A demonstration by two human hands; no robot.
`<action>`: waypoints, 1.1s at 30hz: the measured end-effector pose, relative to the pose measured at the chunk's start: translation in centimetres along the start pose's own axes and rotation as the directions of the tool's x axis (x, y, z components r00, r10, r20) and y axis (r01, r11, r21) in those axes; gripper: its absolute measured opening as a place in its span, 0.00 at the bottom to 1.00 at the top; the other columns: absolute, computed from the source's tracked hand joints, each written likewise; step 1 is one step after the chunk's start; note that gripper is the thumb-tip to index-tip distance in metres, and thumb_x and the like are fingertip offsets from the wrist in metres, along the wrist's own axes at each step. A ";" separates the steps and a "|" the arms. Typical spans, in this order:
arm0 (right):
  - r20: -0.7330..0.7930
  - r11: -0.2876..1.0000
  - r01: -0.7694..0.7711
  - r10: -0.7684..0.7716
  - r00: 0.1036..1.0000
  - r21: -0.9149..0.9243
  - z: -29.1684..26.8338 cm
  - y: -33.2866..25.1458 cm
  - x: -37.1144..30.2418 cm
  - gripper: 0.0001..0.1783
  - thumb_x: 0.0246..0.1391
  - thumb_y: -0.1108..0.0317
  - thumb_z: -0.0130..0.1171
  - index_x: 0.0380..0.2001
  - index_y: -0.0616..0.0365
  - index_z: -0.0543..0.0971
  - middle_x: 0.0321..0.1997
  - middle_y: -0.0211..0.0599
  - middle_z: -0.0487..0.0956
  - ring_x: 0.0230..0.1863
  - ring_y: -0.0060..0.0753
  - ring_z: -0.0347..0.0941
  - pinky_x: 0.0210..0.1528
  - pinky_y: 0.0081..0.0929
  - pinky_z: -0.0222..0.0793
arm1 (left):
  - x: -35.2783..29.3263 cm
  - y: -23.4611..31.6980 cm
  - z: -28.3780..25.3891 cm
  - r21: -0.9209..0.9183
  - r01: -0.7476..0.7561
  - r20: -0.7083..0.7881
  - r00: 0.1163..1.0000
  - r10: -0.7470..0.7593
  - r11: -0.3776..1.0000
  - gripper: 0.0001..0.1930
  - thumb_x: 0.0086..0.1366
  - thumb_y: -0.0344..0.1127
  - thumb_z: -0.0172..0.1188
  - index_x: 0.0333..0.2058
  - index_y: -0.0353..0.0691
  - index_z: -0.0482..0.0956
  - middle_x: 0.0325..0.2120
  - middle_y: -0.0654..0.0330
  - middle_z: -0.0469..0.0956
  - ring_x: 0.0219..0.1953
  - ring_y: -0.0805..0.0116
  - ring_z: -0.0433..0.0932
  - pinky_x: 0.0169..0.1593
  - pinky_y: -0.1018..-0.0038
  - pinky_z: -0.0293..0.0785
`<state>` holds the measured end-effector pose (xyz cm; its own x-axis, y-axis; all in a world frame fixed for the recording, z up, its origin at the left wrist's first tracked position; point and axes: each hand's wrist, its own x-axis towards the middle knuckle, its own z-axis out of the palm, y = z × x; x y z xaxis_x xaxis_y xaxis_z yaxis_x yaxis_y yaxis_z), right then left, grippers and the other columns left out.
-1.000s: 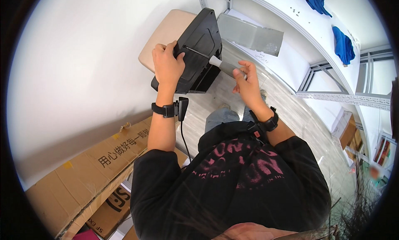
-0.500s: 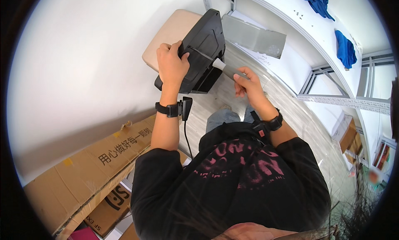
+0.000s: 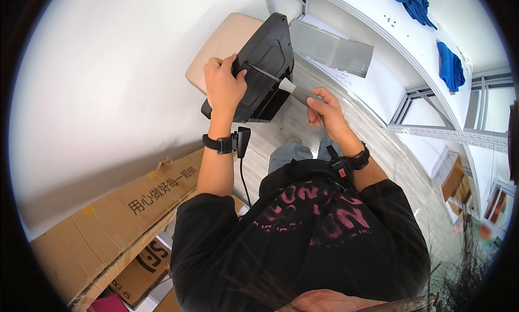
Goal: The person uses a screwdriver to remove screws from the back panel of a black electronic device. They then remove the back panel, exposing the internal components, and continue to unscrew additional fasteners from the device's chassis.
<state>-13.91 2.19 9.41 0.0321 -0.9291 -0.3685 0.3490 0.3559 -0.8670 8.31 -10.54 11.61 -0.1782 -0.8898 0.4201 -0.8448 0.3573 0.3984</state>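
A black plastic housing with a flat panel and a deeper lower section stands tilted against a beige padded block. On its left edge my left hand is closed, with the thumb on the panel face. My right hand grips the grey handle of a screwdriver with a white collar. The long thin shaft points up and left across the panel, its tip at the panel's upper left, close to my left thumb. Whether a screw sits under the tip is too small to tell.
A long cardboard box lies at the left along the white wall. To the right run white shelves with metal frames, holding a grey sheet and blue cloths. A black cable hangs from my left wrist strap.
My right hand and the screwdriver handle have shifted very slightly to the right. The tip stays at nearly the same spot, and my left hand keeps its hold on the housing.
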 end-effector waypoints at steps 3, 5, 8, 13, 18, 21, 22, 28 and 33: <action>0.015 0.999 0.002 -0.002 1.000 0.039 -0.2 0.1 -0.3 0.11 0.56 0.62 0.53 0.38 0.56 0.69 0.15 0.32 0.71 0.14 0.20 0.63 0.20 0.17 0.62 | 0.0 0.1 -0.1 0.003 0.003 0.006 1.000 -0.003 1.000 0.22 0.44 0.28 0.68 0.42 0.41 0.79 0.30 0.57 0.69 0.36 0.57 0.68 0.40 0.67 0.69; 0.028 0.999 0.000 -0.002 1.000 0.050 -0.5 0.2 -0.3 0.11 0.56 0.63 0.53 0.38 0.57 0.69 0.15 0.32 0.70 0.14 0.21 0.63 0.20 0.17 0.62 | 0.0 0.1 -0.2 0.002 0.001 0.002 1.000 -0.001 1.000 0.22 0.43 0.28 0.68 0.41 0.42 0.79 0.30 0.57 0.69 0.36 0.57 0.68 0.41 0.67 0.69; 0.061 0.997 -0.013 0.009 0.998 0.078 -0.5 -0.1 -0.3 0.11 0.56 0.63 0.53 0.39 0.57 0.69 0.15 0.32 0.70 0.14 0.21 0.63 0.20 0.16 0.61 | -0.1 0.3 -0.5 -0.010 0.002 0.009 1.000 -0.002 1.000 0.22 0.43 0.28 0.69 0.42 0.44 0.79 0.31 0.58 0.70 0.37 0.58 0.69 0.41 0.67 0.69; 0.080 0.997 -0.036 0.030 0.996 0.074 -0.1 -0.8 -0.2 0.12 0.56 0.63 0.53 0.39 0.57 0.69 0.15 0.33 0.70 0.14 0.23 0.64 0.18 0.16 0.58 | -0.1 0.0 -0.8 -0.129 -0.042 -0.014 0.999 0.040 0.991 0.21 0.42 0.27 0.69 0.39 0.44 0.80 0.31 0.58 0.71 0.37 0.59 0.70 0.40 0.67 0.69; 0.118 0.997 -0.031 0.022 0.993 0.073 0.0 -0.8 0.1 0.12 0.55 0.62 0.53 0.38 0.58 0.69 0.15 0.33 0.70 0.14 0.24 0.66 0.18 0.16 0.57 | -0.1 -0.2 -0.7 -0.214 -0.067 -0.057 0.997 0.056 0.974 0.12 0.43 0.27 0.68 0.31 0.42 0.82 0.29 0.60 0.73 0.35 0.59 0.70 0.38 0.68 0.69; 0.116 0.996 -0.034 0.025 0.993 0.077 -0.1 -0.8 0.2 0.13 0.55 0.61 0.53 0.38 0.58 0.70 0.15 0.33 0.70 0.14 0.24 0.65 0.18 0.16 0.59 | -0.1 -1.0 -0.3 -0.214 -0.110 -0.105 0.990 0.089 0.971 0.09 0.45 0.27 0.67 0.28 0.41 0.83 0.26 0.60 0.74 0.33 0.60 0.71 0.37 0.69 0.70; 0.117 0.996 -0.035 0.026 0.993 0.081 -0.1 -0.8 0.1 0.13 0.55 0.62 0.53 0.38 0.58 0.70 0.15 0.33 0.70 0.14 0.24 0.65 0.18 0.16 0.59 | 0.0 -1.3 -0.2 -0.219 -0.112 -0.108 0.990 0.090 0.969 0.08 0.45 0.27 0.66 0.28 0.40 0.83 0.27 0.60 0.75 0.33 0.60 0.71 0.37 0.69 0.70; 0.106 0.995 -0.026 0.016 0.994 0.100 -0.9 -1.2 0.2 0.13 0.55 0.62 0.53 0.39 0.59 0.70 0.15 0.33 0.70 0.14 0.22 0.64 0.19 0.17 0.61 | 0.4 -1.4 -0.5 -0.274 -0.103 -0.132 0.989 0.069 0.956 0.06 0.50 0.25 0.64 0.29 0.39 0.83 0.27 0.58 0.80 0.33 0.61 0.75 0.38 0.71 0.71; 0.094 0.993 -0.004 -0.007 0.996 0.118 -1.8 -1.3 0.2 0.13 0.54 0.65 0.54 0.40 0.59 0.70 0.16 0.34 0.71 0.15 0.22 0.65 0.20 0.17 0.63 | 0.5 -1.5 -0.9 -0.301 -0.075 -0.120 0.992 0.041 0.951 0.07 0.55 0.25 0.61 0.34 0.37 0.82 0.26 0.57 0.81 0.30 0.66 0.78 0.34 0.74 0.72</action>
<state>-16.01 1.69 9.87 0.1173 -0.9370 -0.3289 0.4571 0.3450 -0.8198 9.94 -11.27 11.95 -0.1510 -0.8342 0.5305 -0.6375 0.4923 0.5927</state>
